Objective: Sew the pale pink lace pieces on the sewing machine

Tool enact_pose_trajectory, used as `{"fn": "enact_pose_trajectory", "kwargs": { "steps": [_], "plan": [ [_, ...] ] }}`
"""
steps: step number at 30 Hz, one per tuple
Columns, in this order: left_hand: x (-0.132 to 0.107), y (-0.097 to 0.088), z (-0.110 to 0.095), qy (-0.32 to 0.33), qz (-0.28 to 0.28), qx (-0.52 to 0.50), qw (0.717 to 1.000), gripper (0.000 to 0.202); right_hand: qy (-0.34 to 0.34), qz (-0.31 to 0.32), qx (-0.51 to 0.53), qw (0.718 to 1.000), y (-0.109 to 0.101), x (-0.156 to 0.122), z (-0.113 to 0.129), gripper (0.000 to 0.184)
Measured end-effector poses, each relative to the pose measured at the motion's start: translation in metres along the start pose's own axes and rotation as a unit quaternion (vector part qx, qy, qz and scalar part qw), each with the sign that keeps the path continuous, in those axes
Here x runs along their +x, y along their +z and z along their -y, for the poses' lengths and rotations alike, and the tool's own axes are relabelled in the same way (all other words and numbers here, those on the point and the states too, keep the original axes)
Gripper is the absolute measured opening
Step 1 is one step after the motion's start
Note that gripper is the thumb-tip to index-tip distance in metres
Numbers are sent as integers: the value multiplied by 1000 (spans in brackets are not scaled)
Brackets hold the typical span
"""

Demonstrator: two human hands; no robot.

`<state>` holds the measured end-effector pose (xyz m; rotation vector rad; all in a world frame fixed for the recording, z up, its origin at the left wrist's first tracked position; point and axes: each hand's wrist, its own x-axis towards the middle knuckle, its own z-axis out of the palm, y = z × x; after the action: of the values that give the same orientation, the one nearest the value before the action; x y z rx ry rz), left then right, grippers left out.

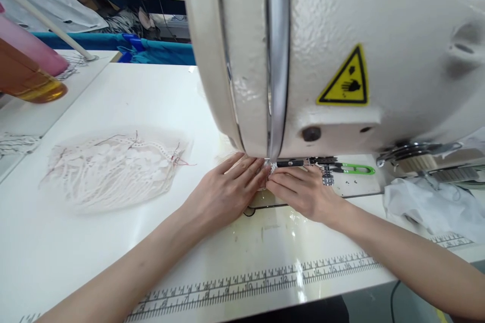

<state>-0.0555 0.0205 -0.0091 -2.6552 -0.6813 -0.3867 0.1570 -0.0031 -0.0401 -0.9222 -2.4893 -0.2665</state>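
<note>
A cream sewing machine head (333, 50) fills the upper right, close to the camera. Under it, both hands meet at a small piece of white lace (271, 167) near the needle area. My left hand (227, 189) lies flat on the table with its fingers stretched toward the lace, fingertips on it. My right hand (303, 193) comes from the right, its fingers pressed together and pinching the lace edge. The needle itself is hidden behind the machine head.
A flat pile of white lace pieces (113, 169) lies at left on the white table (125, 96). Green-handled thread snips (354, 168) rest behind my right hand. White cloth (432, 207) lies at right. A printed ruler (265, 282) runs along the front edge. Pink and amber thread cones (26, 65) stand far left.
</note>
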Motion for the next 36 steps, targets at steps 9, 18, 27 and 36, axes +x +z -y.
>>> {"fn": "enact_pose_trajectory", "kwargs": {
  "steps": [9, 18, 27, 36],
  "plan": [
    [-2, 3, -10, -47, 5, -26, 999, 34, 19, 7, 13, 1000, -2, 3, -2, 35],
    [1, 6, -18, -54, 0, 0, 999, 31, 8, 30, -11, 999, -8, 2, -10, 31],
    [1, 6, -21, -61, -10, 14, 998, 28, 109, -33, 15, 993, -3, 1, -12, 20],
    [1, 7, -21, -52, -19, 21, 998, 30, 188, -15, 179, 966, -11, 5, -15, 23]
  ]
}}
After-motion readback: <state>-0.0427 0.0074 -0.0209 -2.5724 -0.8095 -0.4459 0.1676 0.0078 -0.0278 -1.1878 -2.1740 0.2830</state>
